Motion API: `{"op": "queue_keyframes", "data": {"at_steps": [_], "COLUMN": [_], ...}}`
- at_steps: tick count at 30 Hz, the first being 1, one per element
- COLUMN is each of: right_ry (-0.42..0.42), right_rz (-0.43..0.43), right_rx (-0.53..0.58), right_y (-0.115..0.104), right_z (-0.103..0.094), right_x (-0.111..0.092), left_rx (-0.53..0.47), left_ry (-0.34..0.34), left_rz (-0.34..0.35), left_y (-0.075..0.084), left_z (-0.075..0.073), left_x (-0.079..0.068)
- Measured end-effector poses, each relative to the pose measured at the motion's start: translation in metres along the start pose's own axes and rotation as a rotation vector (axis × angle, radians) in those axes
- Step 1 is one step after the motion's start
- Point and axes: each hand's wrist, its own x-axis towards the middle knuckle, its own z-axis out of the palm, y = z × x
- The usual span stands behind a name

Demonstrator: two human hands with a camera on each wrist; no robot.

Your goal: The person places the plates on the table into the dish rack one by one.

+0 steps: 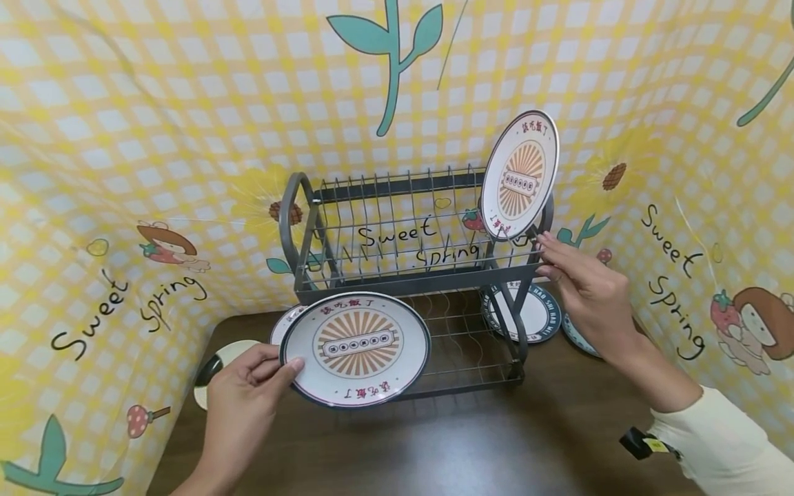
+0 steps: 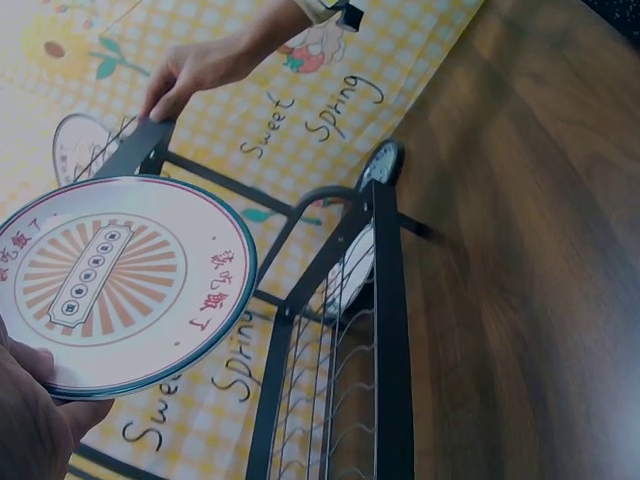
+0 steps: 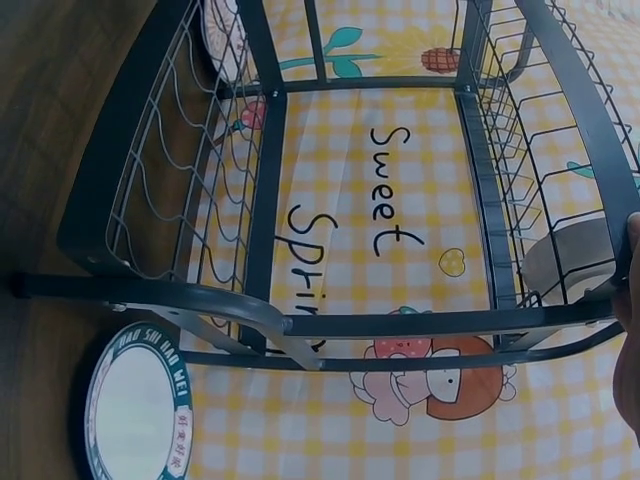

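Observation:
My left hand (image 1: 245,403) grips the left rim of a white plate (image 1: 360,351) with an orange sunburst and dark edge, thumb on its face. That plate is tilted toward me before the dark two-tier dish rack (image 1: 397,282). A similar sunburst plate (image 1: 520,179) stands on edge at the right end of the upper tier. Below it, my right hand (image 1: 589,296) pinches the rack's right front corner between thumb and fingers; only part of this hand (image 3: 628,350) shows in the right wrist view.
A plate with a dark lettered rim (image 1: 546,313) lies right of the rack, beside a partly hidden patterned dish (image 1: 579,337). On the left are a pale and black round item (image 1: 229,355) and a plate mostly hidden behind the held one. Yellow checked cloth surrounds the brown table (image 1: 471,441).

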Motion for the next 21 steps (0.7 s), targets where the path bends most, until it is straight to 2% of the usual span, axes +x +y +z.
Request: {"op": "queue_keyframes", "data": {"at_steps": [4, 7, 11, 14, 17, 21], "right_ry": [-0.001, 0.004, 0.055, 0.063, -0.044, -0.326], "right_rz": [0.028, 0.089, 0.167, 0.148, 0.118, 0.186], "right_rx": [-0.029, -0.032, 0.063, 0.157, 0.209, 0.205], "right_y": [-0.001, -0.003, -0.010, -0.026, -0.041, -0.058], "right_z": [-0.002, -0.004, -0.008, -0.011, -0.012, -0.009], "right_x": [-0.001, -0.002, -0.002, 0.002, 0.003, 0.000], "left_rx": [-0.051, -0.070, -0.093, -0.113, -0.125, -0.145], "left_ry": [-0.025, -0.024, -0.021, -0.027, -0.037, -0.054], "left_rz": [-0.009, -0.003, 0.016, 0.034, 0.058, 0.062], "left_y": [0.006, 0.009, 0.013, 0.017, 0.021, 0.027], "left_z": [0.007, 0.011, 0.015, 0.017, 0.021, 0.028], "left_x": [-0.001, -0.003, -0.003, -0.003, -0.003, -0.002]}}
